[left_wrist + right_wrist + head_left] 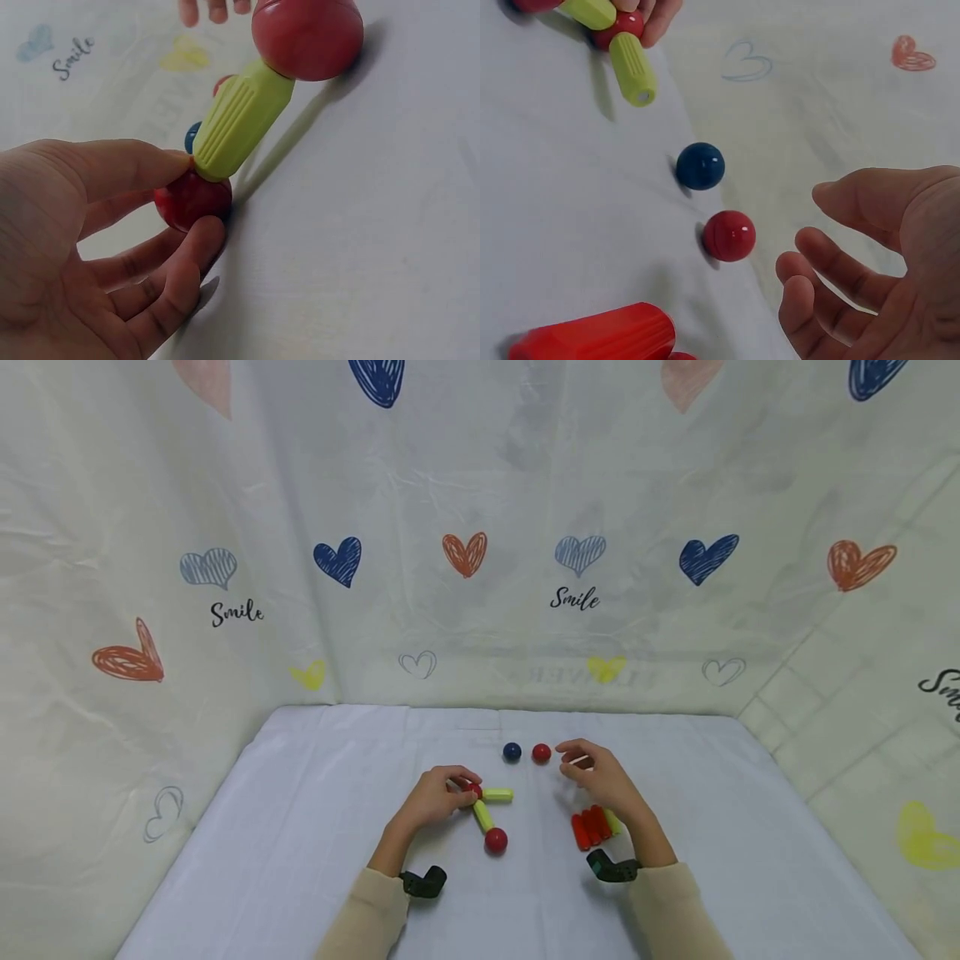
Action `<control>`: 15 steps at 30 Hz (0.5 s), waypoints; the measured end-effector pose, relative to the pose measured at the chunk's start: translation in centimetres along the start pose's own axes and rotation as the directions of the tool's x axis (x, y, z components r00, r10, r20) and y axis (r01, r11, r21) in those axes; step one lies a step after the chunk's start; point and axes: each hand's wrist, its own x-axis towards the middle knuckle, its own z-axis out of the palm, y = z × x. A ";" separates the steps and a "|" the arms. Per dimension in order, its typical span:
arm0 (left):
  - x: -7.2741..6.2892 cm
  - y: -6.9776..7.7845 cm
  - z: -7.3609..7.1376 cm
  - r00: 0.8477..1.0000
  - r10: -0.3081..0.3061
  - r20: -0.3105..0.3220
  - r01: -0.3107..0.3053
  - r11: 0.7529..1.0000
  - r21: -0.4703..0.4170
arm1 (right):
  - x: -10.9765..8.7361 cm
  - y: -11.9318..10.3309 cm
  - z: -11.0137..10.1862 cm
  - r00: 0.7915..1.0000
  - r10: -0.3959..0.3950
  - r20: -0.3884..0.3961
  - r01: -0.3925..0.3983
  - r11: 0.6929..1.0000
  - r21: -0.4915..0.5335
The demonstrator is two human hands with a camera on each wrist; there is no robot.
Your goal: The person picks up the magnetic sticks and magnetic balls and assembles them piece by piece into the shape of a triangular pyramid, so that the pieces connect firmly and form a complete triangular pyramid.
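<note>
My left hand (438,795) pinches a red ball (193,201) between thumb and fingers. Two yellow-green ribbed rods join that ball: one rod (497,795) points right with a bare end, the other rod (244,120) runs toward me to a second red ball (496,841). My right hand (600,777) hovers with parted, slightly bent fingers and holds nothing. Just left of its fingertips a loose red ball (730,235) lies on the table, beside a dark blue ball (700,166).
Several red rods (591,827) and a yellow-green rod (613,822) lie in a row below my right hand, partly behind its wrist. A white cloth covers the table (300,877). A curtain with printed hearts (465,610) hangs behind the far edge.
</note>
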 end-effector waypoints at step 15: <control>-0.1 0.3 -0.1 1.000 -0.007 0.002 0.007 1.000 -0.017 | 3.9 0.5 -1.0 0.991 -0.001 0.135 0.007 0.999 -0.041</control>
